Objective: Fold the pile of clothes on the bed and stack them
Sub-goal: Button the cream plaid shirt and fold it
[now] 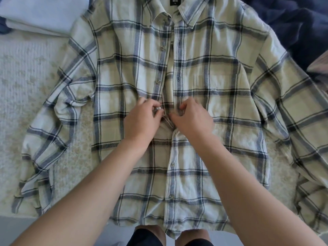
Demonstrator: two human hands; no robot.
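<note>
Bed (26,82) surface is a cream textured cover, and a plaid shirt (204,107) lies flat on it, front up, collar toward the far edge, hem hanging over the near edge by my knees. Sleeves spread out to both sides. I see both hands meeting at the placket, about mid-shirt. Left hand (142,119) has fingers curled, pinching the button-side edge, something small and pale at its fingertips, probably a button. Right hand (193,118) is curled too, pinching the buttonhole edge just beside the left. Fingertips of the two hands are nearly touching. Placket looks closed below the hands, two buttons visible there; above them it gapes open up to the collar. Folded pale blue garment (40,15) sits at the far left corner. Dark navy fabric (298,23) is bunched at the far right corner, touching the shirt's shoulder
</note>
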